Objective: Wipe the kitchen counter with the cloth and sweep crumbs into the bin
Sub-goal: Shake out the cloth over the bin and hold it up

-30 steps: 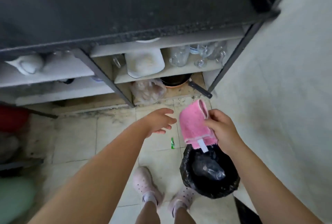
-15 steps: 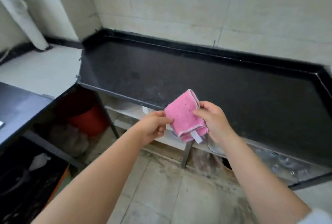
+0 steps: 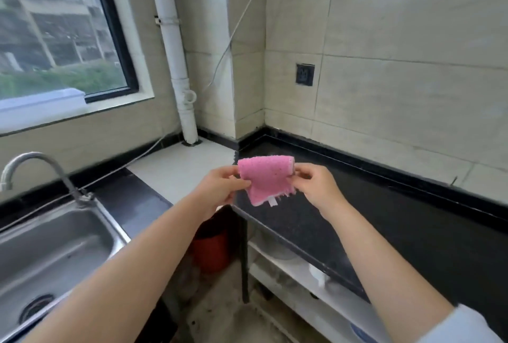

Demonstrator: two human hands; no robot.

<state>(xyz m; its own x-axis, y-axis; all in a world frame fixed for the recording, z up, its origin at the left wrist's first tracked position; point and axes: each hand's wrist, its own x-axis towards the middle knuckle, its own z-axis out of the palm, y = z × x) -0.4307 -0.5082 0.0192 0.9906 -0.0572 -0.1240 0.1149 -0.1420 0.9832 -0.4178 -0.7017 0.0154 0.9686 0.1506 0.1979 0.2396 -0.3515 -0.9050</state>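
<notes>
Holding the pink cloth [image 3: 265, 179] stretched in the air between both hands, the person has it just above the near left corner of the black counter [image 3: 384, 221]. The left hand [image 3: 220, 190] pinches its edge at nine o'clock, the right hand [image 3: 313, 186] pinches the rolled edge at three o'clock, and a white tag hangs from the hem at six o'clock. The cloth touches nothing but the fingers.

The step in hand looks like readying the cloth for a wipe. To do it well, I would fold it flat into a pad rather than leave it rolled at one side, so a broad face meets the stone. Then lay it at the far wall edge, toward twelve o'clock, and draw strokes back toward the open front lip, overlapping each pass. Whether crumbs lie on the dark speckled surface cannot be told from here.

Outward from the cloth: a pale counter section [image 3: 178, 169] lies at nine o'clock, a steel sink [image 3: 52, 254] with its tap [image 3: 35, 166] at eight o'clock, a red bucket [image 3: 213, 246] under the counter at six o'clock. No bin shows in this view, so it must be found before sweeping anything off the lip.
</notes>
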